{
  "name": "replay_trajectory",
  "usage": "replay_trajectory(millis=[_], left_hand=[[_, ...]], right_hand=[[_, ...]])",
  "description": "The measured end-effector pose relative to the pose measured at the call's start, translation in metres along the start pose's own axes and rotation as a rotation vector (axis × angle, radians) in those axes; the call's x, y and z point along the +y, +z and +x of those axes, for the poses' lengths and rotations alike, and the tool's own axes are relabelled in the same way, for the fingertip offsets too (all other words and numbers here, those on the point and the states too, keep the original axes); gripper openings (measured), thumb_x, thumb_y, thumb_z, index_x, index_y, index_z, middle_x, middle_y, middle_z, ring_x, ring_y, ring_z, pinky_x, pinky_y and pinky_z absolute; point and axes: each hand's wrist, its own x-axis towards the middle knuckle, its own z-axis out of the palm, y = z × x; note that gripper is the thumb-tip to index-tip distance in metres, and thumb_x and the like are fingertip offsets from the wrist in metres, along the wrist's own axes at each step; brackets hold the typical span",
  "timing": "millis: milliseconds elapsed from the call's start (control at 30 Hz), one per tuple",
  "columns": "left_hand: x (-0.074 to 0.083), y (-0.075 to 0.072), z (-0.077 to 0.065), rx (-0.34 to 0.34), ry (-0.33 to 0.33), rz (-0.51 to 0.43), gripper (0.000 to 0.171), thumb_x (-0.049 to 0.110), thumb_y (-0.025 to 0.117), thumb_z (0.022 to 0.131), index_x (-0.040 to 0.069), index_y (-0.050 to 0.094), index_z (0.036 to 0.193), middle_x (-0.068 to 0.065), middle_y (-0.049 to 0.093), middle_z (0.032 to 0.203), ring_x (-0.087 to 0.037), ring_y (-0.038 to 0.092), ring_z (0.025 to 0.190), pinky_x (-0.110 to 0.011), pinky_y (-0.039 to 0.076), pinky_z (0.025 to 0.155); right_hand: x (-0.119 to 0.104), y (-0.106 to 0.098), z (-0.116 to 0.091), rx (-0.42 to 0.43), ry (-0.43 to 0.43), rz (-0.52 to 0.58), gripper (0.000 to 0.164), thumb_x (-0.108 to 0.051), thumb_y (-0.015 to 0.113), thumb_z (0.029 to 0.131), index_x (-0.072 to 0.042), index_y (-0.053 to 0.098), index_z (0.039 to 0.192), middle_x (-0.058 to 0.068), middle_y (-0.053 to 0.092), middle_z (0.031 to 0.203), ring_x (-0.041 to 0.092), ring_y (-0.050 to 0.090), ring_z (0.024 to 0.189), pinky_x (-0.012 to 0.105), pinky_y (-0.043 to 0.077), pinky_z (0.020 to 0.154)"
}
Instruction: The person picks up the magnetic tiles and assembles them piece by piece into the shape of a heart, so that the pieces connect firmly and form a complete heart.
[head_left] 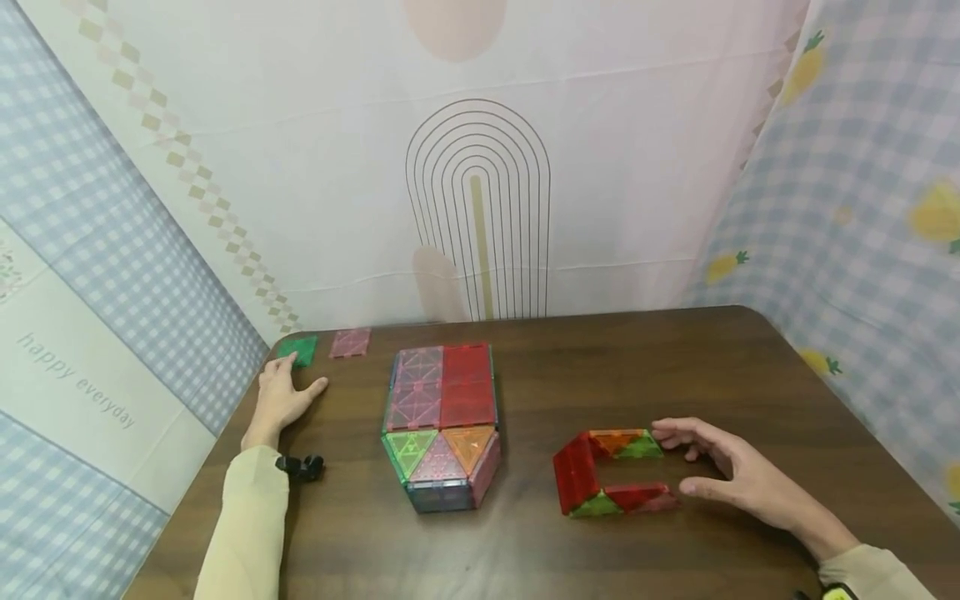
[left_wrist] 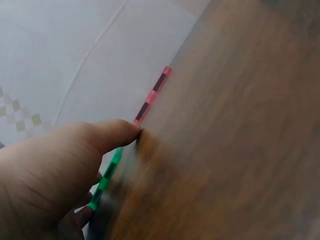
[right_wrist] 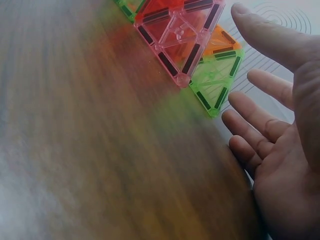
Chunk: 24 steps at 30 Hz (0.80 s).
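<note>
At the table's far left corner, my left hand (head_left: 281, 400) has its fingertips at a green magnetic tile (head_left: 306, 350), thumb spread away from it. The left wrist view shows fingers by that green tile's edge (left_wrist: 104, 181); part of it is hidden. A pink square tile (head_left: 350, 342) lies just to its right. My right hand (head_left: 738, 477), fingers spread and slightly bent, stands around the open end of a low three-sided magnetic tile frame (head_left: 576, 475) in red, green and orange. In the right wrist view, its pink triangle tile (right_wrist: 180, 37) and green triangle tile (right_wrist: 216, 77) appear just beyond the fingertips.
Between the hands stands a larger magnetic tile box (head_left: 468, 387), with purple and red squares on top and green, pink and orange triangles at its front. A brown wooden table (head_left: 600, 367) carries everything. Patterned cloths (head_left: 622, 167) hang at the back and sides.
</note>
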Motion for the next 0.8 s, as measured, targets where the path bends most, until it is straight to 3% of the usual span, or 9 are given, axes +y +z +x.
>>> replay_trajectory(millis=[67, 200, 367, 467, 633, 800], left_hand=[[0.0, 0.0, -0.002, 0.037, -0.016, 0.001, 0.085, 0.037, 0.07, 0.11, -0.014, 0.032, 0.166, -0.045, 0.025, 0.165, -0.064, 0.021, 0.153, -0.078, 0.028, 0.124], [-0.002, 0.001, -0.005, 0.125, -0.028, -0.023, 0.07, 0.034, 0.075, 0.107, -0.013, 0.053, 0.153, -0.046, 0.037, 0.158, -0.062, 0.023, 0.151, -0.077, 0.022, 0.125], [-0.003, 0.0, -0.01, 0.201, 0.009, -0.015, 0.055, 0.032, 0.08, 0.102, -0.01, 0.067, 0.135, -0.043, 0.059, 0.144, -0.062, 0.04, 0.145, -0.074, 0.019, 0.127], [-0.001, -0.003, -0.014, 0.212, -0.033, -0.031, 0.059, 0.029, 0.084, 0.1, -0.011, 0.065, 0.139, -0.042, 0.06, 0.145, -0.061, 0.049, 0.138, -0.071, 0.029, 0.126], [-0.001, -0.007, -0.018, 0.217, -0.145, -0.116, 0.08, 0.034, 0.089, 0.094, -0.011, 0.056, 0.152, -0.036, 0.061, 0.151, -0.054, 0.058, 0.134, -0.066, 0.044, 0.118], [0.014, -0.017, -0.016, 0.299, -0.117, -0.222, 0.081, 0.041, 0.092, 0.091, 0.0, 0.062, 0.154, -0.025, 0.066, 0.152, -0.045, 0.062, 0.133, -0.06, 0.049, 0.114]], right_hand=[[0.0, 0.0, 0.0, 0.0, -0.007, 0.001, 0.076, 0.015, 0.073, 0.095, -0.004, 0.048, 0.164, 0.013, 0.062, 0.156, 0.019, 0.062, 0.134, 0.026, 0.052, 0.102], [-0.001, 0.0, 0.001, -0.01, -0.02, -0.012, 0.081, 0.014, 0.078, 0.091, -0.003, 0.048, 0.164, 0.015, 0.062, 0.156, 0.021, 0.061, 0.134, 0.025, 0.05, 0.102], [-0.002, 0.001, 0.001, -0.027, 0.021, -0.047, 0.084, 0.007, 0.084, 0.091, -0.012, 0.049, 0.165, 0.008, 0.062, 0.156, 0.018, 0.06, 0.135, 0.025, 0.049, 0.103], [-0.002, 0.001, 0.001, -0.026, 0.052, -0.089, 0.082, 0.0, 0.086, 0.093, -0.017, 0.05, 0.165, 0.004, 0.062, 0.155, 0.015, 0.059, 0.135, 0.024, 0.048, 0.103], [-0.001, 0.003, 0.0, -0.019, 0.074, -0.129, 0.08, -0.006, 0.088, 0.095, -0.02, 0.051, 0.164, 0.0, 0.062, 0.154, 0.013, 0.059, 0.135, 0.023, 0.048, 0.103], [0.0, 0.005, -0.002, -0.006, 0.073, -0.152, 0.079, -0.009, 0.089, 0.095, -0.022, 0.051, 0.163, -0.003, 0.063, 0.151, 0.012, 0.059, 0.134, 0.022, 0.047, 0.102]])
